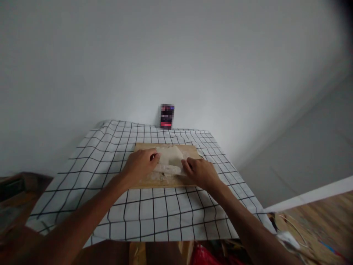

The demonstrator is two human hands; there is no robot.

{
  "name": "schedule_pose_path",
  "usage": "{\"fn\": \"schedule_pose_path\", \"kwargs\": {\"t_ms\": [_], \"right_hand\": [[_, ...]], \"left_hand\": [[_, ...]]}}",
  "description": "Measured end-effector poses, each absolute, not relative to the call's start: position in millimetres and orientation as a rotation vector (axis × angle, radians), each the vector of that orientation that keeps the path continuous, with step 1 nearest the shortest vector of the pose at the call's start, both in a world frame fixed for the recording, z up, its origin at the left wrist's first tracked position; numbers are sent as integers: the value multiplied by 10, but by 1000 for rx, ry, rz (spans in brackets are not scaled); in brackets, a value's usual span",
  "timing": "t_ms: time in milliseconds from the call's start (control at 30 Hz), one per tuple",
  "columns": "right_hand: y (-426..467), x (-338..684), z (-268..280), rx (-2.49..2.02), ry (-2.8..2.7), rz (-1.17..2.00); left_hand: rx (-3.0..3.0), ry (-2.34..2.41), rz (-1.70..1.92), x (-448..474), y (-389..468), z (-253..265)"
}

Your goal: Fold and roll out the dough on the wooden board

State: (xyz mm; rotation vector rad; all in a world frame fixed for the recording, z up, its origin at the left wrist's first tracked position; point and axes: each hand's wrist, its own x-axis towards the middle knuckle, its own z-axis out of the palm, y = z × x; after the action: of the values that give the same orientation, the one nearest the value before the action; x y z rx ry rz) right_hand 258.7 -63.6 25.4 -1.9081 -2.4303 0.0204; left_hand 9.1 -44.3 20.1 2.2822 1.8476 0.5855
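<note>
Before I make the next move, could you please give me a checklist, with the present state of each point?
1. Left hand at left end of the pale roll: ok.
2. Right hand at its right end: ok.
3. Firm grip on the roll: cannot tell.
4. Dough sheet within the board: ok.
5. Cloth smooth: not ok, wavy at far left.
6. Phone off the board: ok.

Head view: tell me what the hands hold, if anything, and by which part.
The left hand and right hand are at opposite ends of a pale roll; whether they grip it or only press on it cannot be told.
</note>
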Motion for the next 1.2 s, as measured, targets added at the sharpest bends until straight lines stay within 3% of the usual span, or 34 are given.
{"fn": "schedule_pose_path", "kwargs": {"t_ms": [200,433,667,1000,1200], "right_hand": [[-380,2651,176,-1747,-2328,-85],[-234,2726,117,-1598,-2398,117],[-437,2729,-8,-1554,-2365,41],[271,2680,86,-1605,-2313,200],[-155,2709,-64,-1577,-2272,44]], "left_hand": [[2508,1840,726,169,-280,11],[2486,1776,673,134,-224,-65],[2567,1778,744,122,-409,-138],[2472,1891,555,156,-46,34],[2565,1873,680,142,-361,-99]]}}
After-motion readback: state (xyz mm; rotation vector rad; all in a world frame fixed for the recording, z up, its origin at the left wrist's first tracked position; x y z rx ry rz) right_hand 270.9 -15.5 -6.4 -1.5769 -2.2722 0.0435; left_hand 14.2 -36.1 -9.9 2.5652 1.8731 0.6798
